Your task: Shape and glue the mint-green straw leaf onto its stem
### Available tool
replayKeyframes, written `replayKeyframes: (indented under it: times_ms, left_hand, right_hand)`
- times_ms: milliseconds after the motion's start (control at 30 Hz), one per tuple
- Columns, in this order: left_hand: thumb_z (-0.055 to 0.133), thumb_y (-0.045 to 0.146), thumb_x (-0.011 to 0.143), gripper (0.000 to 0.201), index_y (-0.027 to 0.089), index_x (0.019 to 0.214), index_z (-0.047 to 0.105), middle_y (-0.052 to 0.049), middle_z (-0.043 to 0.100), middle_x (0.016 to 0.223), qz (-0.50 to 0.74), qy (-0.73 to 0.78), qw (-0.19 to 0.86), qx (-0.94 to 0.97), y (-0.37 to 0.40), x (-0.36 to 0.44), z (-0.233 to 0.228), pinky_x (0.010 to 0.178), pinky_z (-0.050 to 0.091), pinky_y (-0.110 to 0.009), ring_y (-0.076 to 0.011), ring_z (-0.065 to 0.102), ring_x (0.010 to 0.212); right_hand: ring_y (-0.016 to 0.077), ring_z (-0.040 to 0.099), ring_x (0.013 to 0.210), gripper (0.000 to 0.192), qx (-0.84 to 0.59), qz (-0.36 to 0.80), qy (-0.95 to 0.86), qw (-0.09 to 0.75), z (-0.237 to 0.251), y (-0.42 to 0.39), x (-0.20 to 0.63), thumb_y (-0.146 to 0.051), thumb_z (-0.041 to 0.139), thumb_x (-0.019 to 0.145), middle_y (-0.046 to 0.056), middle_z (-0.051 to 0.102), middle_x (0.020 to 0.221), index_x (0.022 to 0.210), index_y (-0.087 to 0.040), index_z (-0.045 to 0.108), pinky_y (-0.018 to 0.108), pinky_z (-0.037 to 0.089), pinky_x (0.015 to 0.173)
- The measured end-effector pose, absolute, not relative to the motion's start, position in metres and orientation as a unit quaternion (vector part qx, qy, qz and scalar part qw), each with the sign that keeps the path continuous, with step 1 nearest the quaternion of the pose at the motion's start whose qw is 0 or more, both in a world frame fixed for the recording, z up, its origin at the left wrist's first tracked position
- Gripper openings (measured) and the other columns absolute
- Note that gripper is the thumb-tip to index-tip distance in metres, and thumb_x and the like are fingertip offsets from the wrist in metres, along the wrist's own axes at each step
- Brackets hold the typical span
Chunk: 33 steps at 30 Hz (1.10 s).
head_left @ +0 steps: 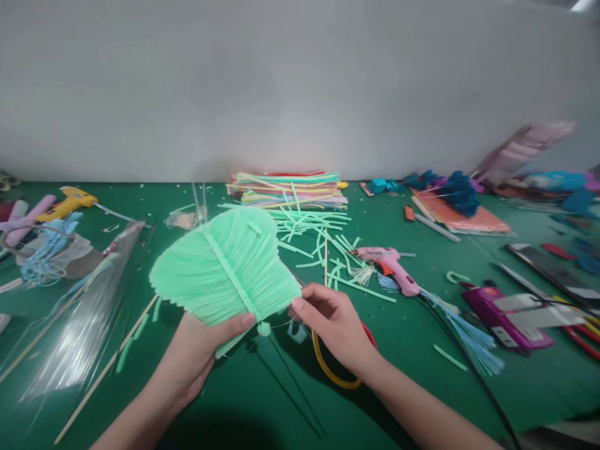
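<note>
Mint-green fringed paper leaf [225,265] gripped by left hand [197,353], right hand [335,322] pinching its edge, no readable writing

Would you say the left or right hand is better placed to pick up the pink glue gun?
Probably the right hand: the pink glue gun lies on its side, while the left hand holds the green fringed leaf.

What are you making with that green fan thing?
The left hand holds up a mint-green leaf-shaped piece made of thin foam strips along a centre rib. The right hand pinches its lower edge, by a thin wire with a small green ball. On the green table lie cut green strips, a stack of coloured foam sheets and a pink glue gun.
</note>
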State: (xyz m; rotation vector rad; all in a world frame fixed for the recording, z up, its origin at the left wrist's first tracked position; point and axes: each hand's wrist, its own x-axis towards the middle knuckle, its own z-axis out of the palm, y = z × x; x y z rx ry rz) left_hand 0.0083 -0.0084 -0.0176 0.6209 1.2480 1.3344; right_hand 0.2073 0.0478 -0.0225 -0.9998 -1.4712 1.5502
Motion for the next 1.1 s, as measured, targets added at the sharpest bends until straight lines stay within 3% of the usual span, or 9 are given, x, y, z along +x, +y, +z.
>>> replayKeyframes:
  times_ms: [233, 433, 600, 767, 933, 1100]
  left_hand:
    - [0.087, 0.018, 0.065, 0.080, 0.028, 0.138, 0.054, -0.005, 0.063, 0.137, 0.565, 0.530, 0.573, 0.268, -0.010, 0.008, -0.017, 0.104, 0.049, -0.040, -0.0290, 0.060, 0.123]
    - [0.086, 0.025, 0.067, 0.073, 0.022, 0.134, 0.058, -0.009, 0.071, 0.125, 0.554, 0.545, 0.563, 0.280, -0.009, 0.008, -0.017, 0.107, 0.044, -0.045, -0.0310, 0.063, 0.118]
    - [0.089, 0.032, 0.060, 0.077, 0.018, 0.130, 0.062, -0.012, 0.075, 0.115, 0.551, 0.570, 0.541, 0.279, -0.007, 0.015, -0.009, 0.104, 0.045, -0.052, -0.0363, 0.064, 0.116]
    - [0.089, 0.034, 0.059, 0.075, 0.020, 0.128, 0.063, -0.010, 0.073, 0.120, 0.573, 0.572, 0.513, 0.285, -0.007, 0.019, -0.008, 0.109, 0.040, -0.050, -0.0346, 0.059, 0.123]
    - [0.086, 0.038, 0.065, 0.064, 0.024, 0.124, 0.066, -0.007, 0.074, 0.117, 0.564, 0.594, 0.487, 0.303, -0.013, 0.020, -0.014, 0.109, 0.040, -0.047, -0.0338, 0.061, 0.120]
    - [0.083, 0.043, 0.066, 0.059, 0.022, 0.119, 0.070, -0.007, 0.076, 0.111, 0.529, 0.634, 0.442, 0.352, -0.016, 0.026, -0.013, 0.110, 0.040, -0.046, -0.0360, 0.058, 0.123]
  right_hand:
    - [0.0102, 0.055, 0.061, 0.025, -0.391, 0.598, -0.588, 0.378, -0.023, 0.048, 0.208, -0.040, 0.064, 0.087, -0.001, 0.064, 0.069, 0.075, -0.018, 0.063, 0.023, 0.043, 0.058]
    - [0.0100, 0.054, 0.060, 0.025, -0.393, 0.585, -0.598, 0.381, -0.024, 0.048, 0.208, -0.041, 0.062, 0.089, 0.000, 0.064, 0.070, 0.076, -0.019, 0.065, 0.023, 0.043, 0.057]
    - [0.0107, 0.053, 0.060, 0.029, -0.403, 0.587, -0.592, 0.378, -0.023, 0.048, 0.209, -0.044, 0.062, 0.088, 0.000, 0.063, 0.070, 0.075, -0.019, 0.065, 0.023, 0.042, 0.058]
    - [0.0135, 0.059, 0.068, 0.028, -0.369, 0.672, -0.547, 0.337, -0.022, 0.045, 0.203, -0.045, 0.075, 0.077, 0.000, 0.067, 0.075, 0.085, -0.019, 0.071, 0.025, 0.046, 0.062]
    - [0.0153, 0.064, 0.074, 0.033, -0.329, 0.770, -0.458, 0.299, -0.022, 0.035, 0.192, -0.033, 0.088, 0.064, -0.001, 0.072, 0.079, 0.091, -0.020, 0.074, 0.028, 0.051, 0.074]
    - [0.0132, 0.062, 0.065, 0.028, -0.344, 0.769, -0.427, 0.329, -0.023, 0.029, 0.187, -0.029, 0.088, 0.063, -0.003, 0.070, 0.070, 0.082, -0.019, 0.072, 0.025, 0.052, 0.066]
